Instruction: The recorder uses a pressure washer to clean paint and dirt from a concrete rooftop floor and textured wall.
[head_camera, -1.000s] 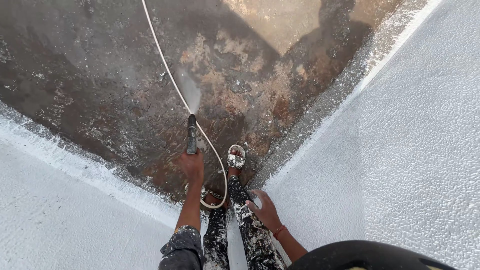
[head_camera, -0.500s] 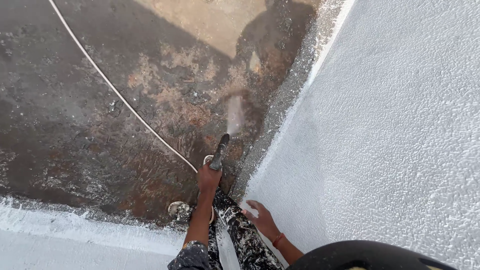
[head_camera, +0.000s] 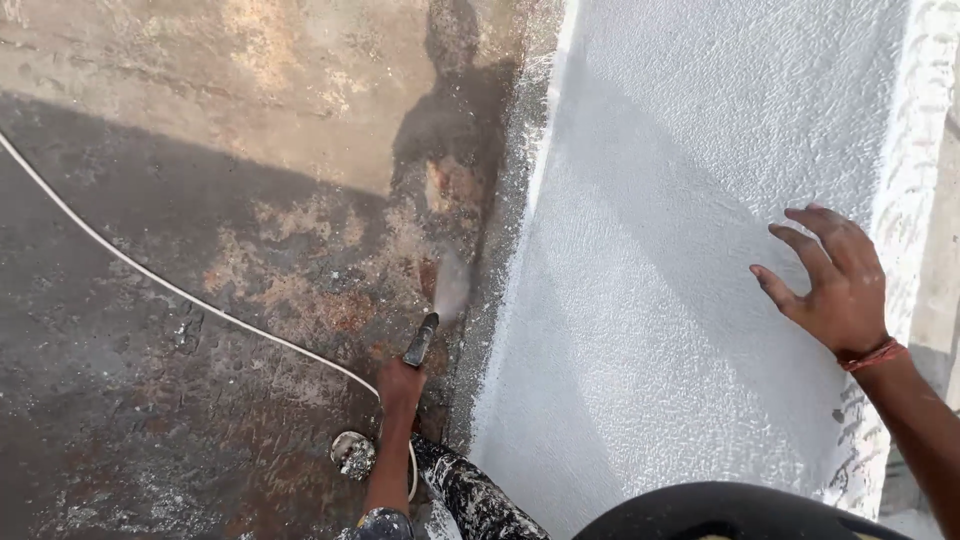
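Observation:
My left hand (head_camera: 399, 384) grips a dark spray nozzle (head_camera: 421, 340) low over the wet floor. A fan of water spray (head_camera: 451, 285) shoots from its tip toward the base of the white wall. A white hose (head_camera: 170, 288) runs from the nozzle across the floor to the left edge. My right hand (head_camera: 835, 279) is raised with fingers spread, flat against the white textured wall (head_camera: 660, 250), holding nothing. My paint-spattered trouser leg (head_camera: 470, 495) and sandalled foot (head_camera: 352, 454) show below.
The dark, stained wet floor (head_camera: 200, 200) fills the left, with a sunlit dry patch at the top and my shadow on it. White paint flecks line the wall's base (head_camera: 500, 300). A dark cap brim (head_camera: 740, 512) covers the bottom edge.
The view swung left to right along the wall. My right hand rose from beside my leg onto the white wall. The nozzle moved toward the wall's base, still spraying.

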